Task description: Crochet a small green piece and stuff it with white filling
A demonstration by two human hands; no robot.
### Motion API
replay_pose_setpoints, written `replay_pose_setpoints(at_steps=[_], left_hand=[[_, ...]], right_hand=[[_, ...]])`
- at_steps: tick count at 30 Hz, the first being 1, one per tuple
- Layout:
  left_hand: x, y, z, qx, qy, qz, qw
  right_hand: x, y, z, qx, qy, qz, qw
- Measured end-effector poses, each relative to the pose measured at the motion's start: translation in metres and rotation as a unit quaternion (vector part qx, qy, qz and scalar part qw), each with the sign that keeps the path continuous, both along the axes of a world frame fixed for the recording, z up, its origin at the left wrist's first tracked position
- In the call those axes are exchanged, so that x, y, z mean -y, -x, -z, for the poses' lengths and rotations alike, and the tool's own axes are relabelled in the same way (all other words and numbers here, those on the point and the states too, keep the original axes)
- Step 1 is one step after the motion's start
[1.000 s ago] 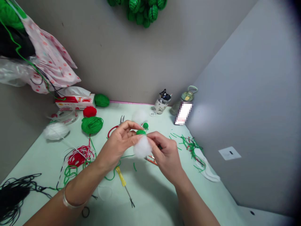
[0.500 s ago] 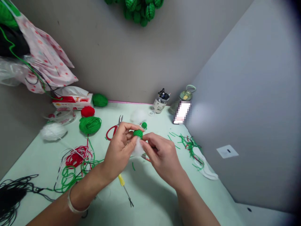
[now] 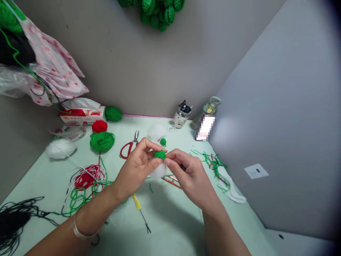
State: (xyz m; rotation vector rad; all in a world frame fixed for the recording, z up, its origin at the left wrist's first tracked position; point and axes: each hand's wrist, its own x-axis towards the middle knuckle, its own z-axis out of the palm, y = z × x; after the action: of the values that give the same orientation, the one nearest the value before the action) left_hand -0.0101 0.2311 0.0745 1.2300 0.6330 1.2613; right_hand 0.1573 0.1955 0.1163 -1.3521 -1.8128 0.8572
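Observation:
My left hand (image 3: 137,167) pinches a small green crocheted piece (image 3: 160,154) above the pale green table (image 3: 173,220). A tuft of white stuffing (image 3: 159,170) hangs from its underside. My right hand (image 3: 190,176) is closed, its fingertips pressing on the stuffing right beside the green piece. A silver bangle (image 3: 80,231) circles my left wrist. Below the hands lies a yellow-handled hook tool (image 3: 140,209), and a red-handled tool (image 3: 173,181) shows under my right fingers.
Red-handled scissors (image 3: 128,147), green yarn (image 3: 101,141), a red yarn ball (image 3: 99,126), white yarn (image 3: 59,148) and tangled strands (image 3: 85,181) lie left. A tissue box (image 3: 81,115), jar (image 3: 182,117), bottle (image 3: 209,108) and yarn scraps (image 3: 213,163) are behind and right.
The white stuffing tuft has shrunk from a big puff to a small wisp as my right fingers pushed it up into the green piece. Both hands stayed close together.

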Motion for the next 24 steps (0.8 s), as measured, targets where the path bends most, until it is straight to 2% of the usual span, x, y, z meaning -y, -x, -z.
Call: replay_pose_setpoints(at_steps=[2,5,7,11,16,20,22,24], left_hand=[[0.001,-0.002,0.001,-0.016,0.001,-0.047,0.999],[0.002,-0.005,0.003,-0.046,0.031,-0.103,0.993],[0.002,-0.006,0.005,-0.047,0.055,-0.098,0.992],[0.004,-0.004,0.005,-0.019,0.093,-0.033,0.995],[0.003,0.002,-0.002,-0.034,0.053,0.034,0.997],[-0.003,0.006,0.0,-0.039,0.052,0.082,0.995],[-0.005,0.004,0.005,-0.05,0.054,0.065,0.995],[-0.006,0.0,0.009,-0.064,0.038,-0.009,0.997]], right_hand=[[0.002,0.005,0.0,0.003,0.005,-0.011,1.0],[0.003,0.014,0.005,0.036,-0.029,-0.021,0.999],[0.001,0.018,0.01,0.067,-0.077,-0.006,0.995],[-0.006,0.015,0.02,0.1,-0.15,0.051,0.982],[-0.009,0.005,0.016,0.047,-0.107,0.089,0.989],[-0.005,0.001,0.007,0.013,-0.033,0.061,0.997],[-0.002,0.003,0.004,0.029,-0.006,0.026,0.999],[0.001,0.008,0.005,0.053,-0.006,0.0,0.999]])
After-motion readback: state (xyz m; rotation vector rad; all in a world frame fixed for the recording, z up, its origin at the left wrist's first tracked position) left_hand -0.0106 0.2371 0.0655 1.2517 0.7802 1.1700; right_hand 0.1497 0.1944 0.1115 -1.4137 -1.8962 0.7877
